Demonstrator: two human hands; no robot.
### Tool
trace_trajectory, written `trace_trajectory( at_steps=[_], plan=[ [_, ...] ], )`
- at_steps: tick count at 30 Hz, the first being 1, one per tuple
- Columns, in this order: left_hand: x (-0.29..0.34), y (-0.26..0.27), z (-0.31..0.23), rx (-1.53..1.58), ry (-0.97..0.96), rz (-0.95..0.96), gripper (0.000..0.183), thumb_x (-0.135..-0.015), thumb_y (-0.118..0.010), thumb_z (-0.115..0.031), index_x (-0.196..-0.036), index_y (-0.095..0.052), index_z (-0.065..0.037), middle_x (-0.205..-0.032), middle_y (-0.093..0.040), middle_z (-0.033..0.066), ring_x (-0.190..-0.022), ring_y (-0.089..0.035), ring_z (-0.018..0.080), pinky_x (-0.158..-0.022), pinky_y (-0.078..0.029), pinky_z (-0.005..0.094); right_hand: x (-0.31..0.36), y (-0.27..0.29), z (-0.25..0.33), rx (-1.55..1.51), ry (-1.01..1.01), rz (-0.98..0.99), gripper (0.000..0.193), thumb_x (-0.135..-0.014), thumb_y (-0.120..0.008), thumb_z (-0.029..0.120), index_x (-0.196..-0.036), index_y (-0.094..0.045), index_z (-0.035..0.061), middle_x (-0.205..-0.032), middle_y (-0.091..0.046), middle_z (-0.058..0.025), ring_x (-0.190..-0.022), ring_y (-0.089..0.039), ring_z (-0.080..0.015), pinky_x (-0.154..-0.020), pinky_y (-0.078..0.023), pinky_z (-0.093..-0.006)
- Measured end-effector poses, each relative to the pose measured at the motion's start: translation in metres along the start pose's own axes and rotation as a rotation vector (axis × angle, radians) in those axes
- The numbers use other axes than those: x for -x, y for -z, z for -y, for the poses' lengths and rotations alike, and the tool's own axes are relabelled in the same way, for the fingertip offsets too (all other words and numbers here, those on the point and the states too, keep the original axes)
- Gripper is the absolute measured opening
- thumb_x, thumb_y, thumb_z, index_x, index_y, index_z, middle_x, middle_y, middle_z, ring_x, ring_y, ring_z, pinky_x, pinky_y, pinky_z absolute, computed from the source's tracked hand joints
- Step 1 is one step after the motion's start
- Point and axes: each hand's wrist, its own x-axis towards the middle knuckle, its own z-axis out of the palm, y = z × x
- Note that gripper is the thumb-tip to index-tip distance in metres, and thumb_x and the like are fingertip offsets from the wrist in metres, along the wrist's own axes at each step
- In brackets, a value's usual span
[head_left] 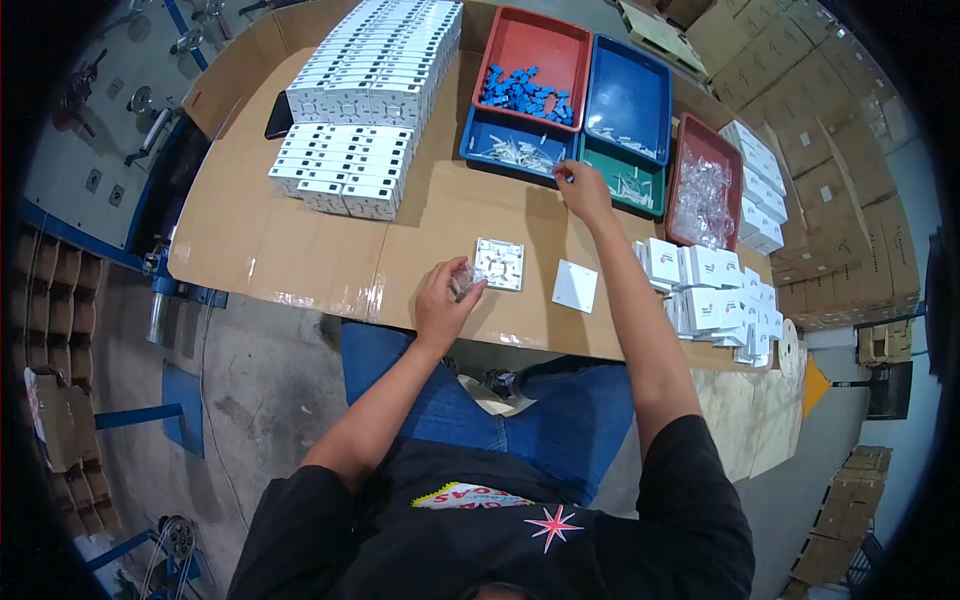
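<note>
A cardboard-covered table [300, 245] fills the middle of the view; on its far left side stands a big block of white boxes [375, 75], packed in rows, with a lower group in front. A jumbled heap of smaller white cartons [715, 300] lies at the right; beyond it sits a right-hand red tray [708, 137] of crumpled clear bags [703, 205]. Left of that, four more trays sit close together: an upper red tray [540, 45] with small blue parts [525, 95]; a larger blue tray [628, 90] with a few white pieces near its front; a lower blue tray [478, 128] strewn with white pins [520, 153]; a green tray [600, 160] with more pale pieces.

The left hand [443, 303] is half curled near the table's front edge, thumb and fingers closed around a crinkled piece of clear plastic [462, 283]; the right hand [583, 190] reaches to the near right corner of the lower blue tray, fingertips drawn together; whether they hold anything cannot be told. A square white frame [500, 264] lies flat just right of the left hand; a plain white square plate [575, 286] lies apart from it, further right, slightly turned, beside the right forearm.
</note>
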Motion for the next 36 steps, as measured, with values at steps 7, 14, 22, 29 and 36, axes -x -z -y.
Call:
trace_trajectory(
  at_steps=[7, 14, 22, 29, 36],
  plan=[
    [0.000, -0.003, 0.002, -0.075, -0.037, -0.022, 0.045, -0.081, -0.085, -0.019, -0.119, -0.066, -0.004, -0.104, -0.070, 0.0109, -0.094, -0.070, 0.0258, -0.081, -0.055, 0.0354, -0.060, -0.015, 0.000, 0.300, 0.097, 0.120, 0.018, -0.086, -0.069, 0.018, -0.102, -0.075, 0.0108, -0.103, -0.074, -0.0133, -0.100, -0.070, -0.0326, -0.083, -0.056, -0.0442],
    [-0.003, -0.003, -0.002, -0.090, -0.037, -0.030, 0.042, -0.080, -0.084, -0.024, -0.114, -0.067, -0.004, -0.104, -0.070, 0.0096, -0.092, -0.069, 0.0264, -0.080, -0.055, 0.0372, -0.076, -0.027, -0.007, 0.334, 0.112, 0.338, 0.022, -0.084, -0.064, 0.012, -0.101, -0.077, 0.0176, -0.107, -0.071, -0.0130, -0.106, -0.067, -0.0330, -0.088, -0.055, -0.0469],
    [-0.002, -0.003, -0.001, -0.100, -0.069, -0.037, 0.043, -0.080, -0.085, -0.021, -0.115, -0.067, -0.004, -0.103, -0.070, 0.0101, -0.092, -0.069, 0.0262, -0.079, -0.055, 0.0363, -0.069, -0.016, -0.024, 0.064, 0.153, 0.099, 0.016, -0.087, -0.070, 0.014, -0.101, -0.075, 0.0083, -0.102, -0.072, -0.0166, -0.095, -0.069, -0.0370, -0.083, -0.055, -0.0431],
    [0.004, 0.000, 0.004, -0.080, -0.032, -0.044, 0.045, -0.080, -0.084, -0.023, -0.116, -0.067, -0.005, -0.103, -0.070, 0.0096, -0.093, -0.069, 0.0265, -0.079, -0.055, 0.0373, -0.024, -0.011, -0.022, -0.578, -0.081, 0.060, 0.023, -0.090, -0.069, 0.006, -0.113, -0.071, 0.0015, -0.084, -0.069, -0.0014, -0.076, -0.060, -0.0083, -0.067, -0.049, -0.0269],
    [-0.004, -0.005, 0.000, -0.085, -0.049, -0.017, 0.047, -0.080, -0.084, -0.024, -0.119, -0.067, -0.003, -0.105, -0.070, 0.0106, -0.094, -0.069, 0.0262, -0.082, -0.055, 0.0358, 0.100, 0.006, 0.017, -1.007, -0.309, 0.035, 0.036, -0.097, -0.058, 0.006, -0.132, -0.065, 0.0051, -0.093, -0.066, -0.0022, -0.062, -0.047, -0.0030, -0.056, -0.038, -0.0198]
  ],
)
